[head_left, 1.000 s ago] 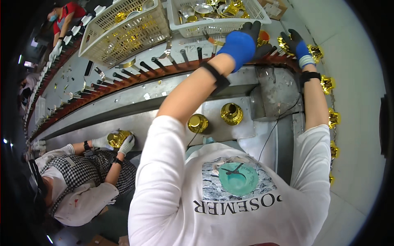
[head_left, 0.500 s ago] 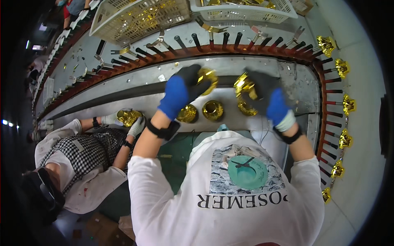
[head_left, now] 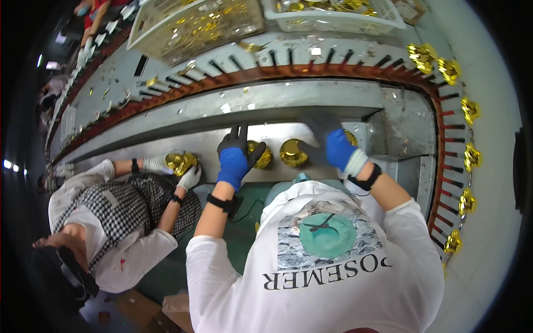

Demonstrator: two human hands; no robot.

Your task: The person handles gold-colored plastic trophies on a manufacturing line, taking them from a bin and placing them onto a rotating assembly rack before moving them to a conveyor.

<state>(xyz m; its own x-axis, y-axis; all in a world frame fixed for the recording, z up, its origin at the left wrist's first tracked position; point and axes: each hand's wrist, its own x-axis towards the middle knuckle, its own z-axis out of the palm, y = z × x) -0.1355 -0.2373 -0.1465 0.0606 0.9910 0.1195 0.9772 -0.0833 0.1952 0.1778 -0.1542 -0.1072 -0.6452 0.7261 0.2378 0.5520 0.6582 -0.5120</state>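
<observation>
Head view, steeply down, close

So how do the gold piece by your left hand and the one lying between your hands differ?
The gold piece by the left hand sits partly hidden under the left hand's gloved fingers; the middle gold piece lies fully exposed, touched by neither hand. The first shows only an edge; the second shows its whole round face. Both are shiny gold, on the grey metal bench.

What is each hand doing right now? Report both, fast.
Left hand: open, fingers spread, touching a gold piece on the grey bench.
Right hand: resting by another gold piece; grip cannot be told.
</observation>
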